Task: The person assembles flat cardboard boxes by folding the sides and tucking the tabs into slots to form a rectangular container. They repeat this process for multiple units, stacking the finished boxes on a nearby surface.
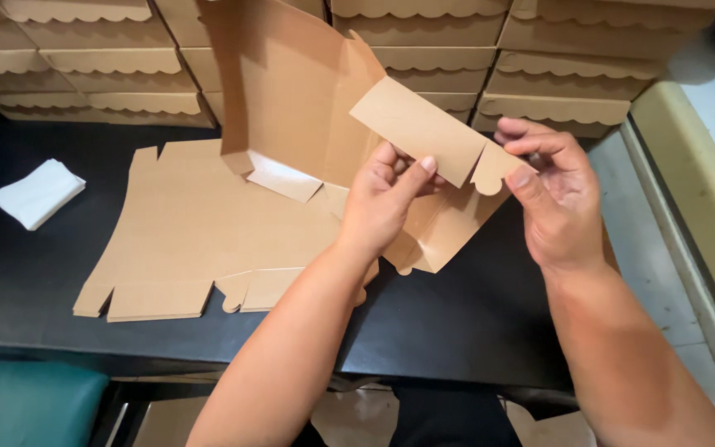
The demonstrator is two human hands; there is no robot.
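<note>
A brown cardboard box blank (pixel 291 91), partly folded, stands raised over a black table (pixel 448 323). My left hand (pixel 382 203) grips its lower right side, thumb pressed on a long side flap (pixel 419 128). My right hand (pixel 552 194) pinches the rounded tab at that flap's end between thumb and fingers. A white inner face shows at the blank's lower left fold.
A stack of flat brown blanks (pixel 184 232) lies on the table to the left. Folded boxes with scalloped edges (pixel 556 50) are stacked along the back. A folded white cloth (pixel 37 193) sits far left. A beige ledge (pixel 697 174) runs along the right.
</note>
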